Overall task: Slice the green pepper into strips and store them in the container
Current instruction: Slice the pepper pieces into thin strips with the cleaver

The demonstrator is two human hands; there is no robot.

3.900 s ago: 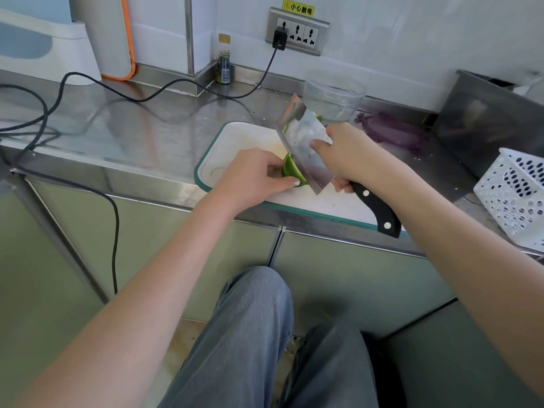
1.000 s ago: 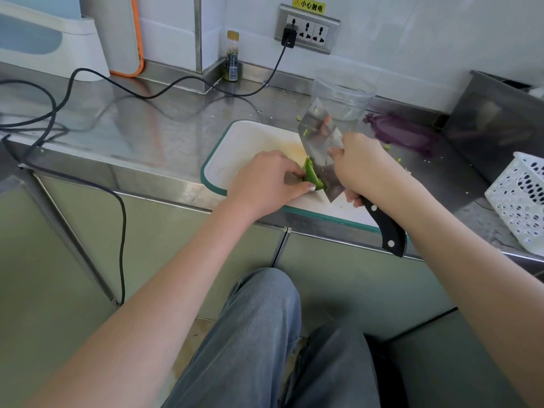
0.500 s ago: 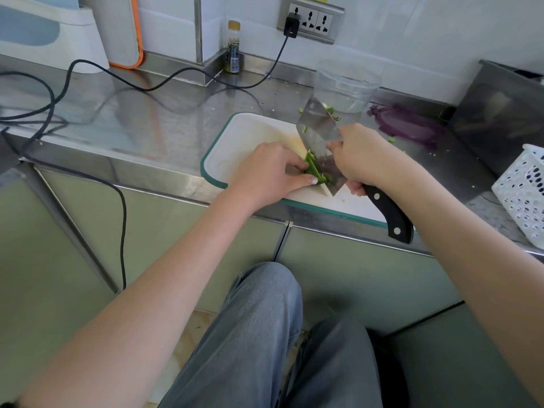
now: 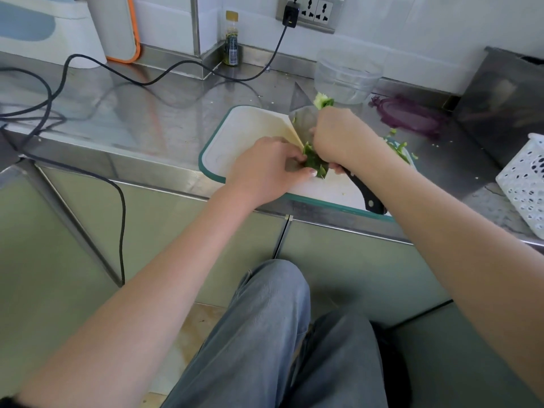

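Note:
A piece of green pepper point(image 4: 314, 161) lies on the white cutting board point(image 4: 244, 136) with a teal rim. My left hand point(image 4: 265, 169) holds the pepper down with curled fingers. My right hand point(image 4: 338, 136) grips a cleaver point(image 4: 301, 117) by its black handle point(image 4: 366, 195), the blade down against the pepper. Cut green strips point(image 4: 397, 148) lie at the board's right side, partly hidden by my right arm. A pepper scrap point(image 4: 323, 101) sits behind the blade. The clear round container point(image 4: 347, 76) stands beyond the board, its purple lid point(image 4: 409, 116) beside it.
The steel counter point(image 4: 132, 113) carries black cables point(image 4: 88, 63) on the left and a small bottle point(image 4: 231, 39) at the wall. A white perforated basket point(image 4: 524, 187) stands at the right edge, a dark metal box point(image 4: 506, 104) behind it. My knees are below the counter.
The cleaver has come down lower onto the pepper and my hands sit closer together. More cut strips lie at the board's right. The view has tilted slightly downward.

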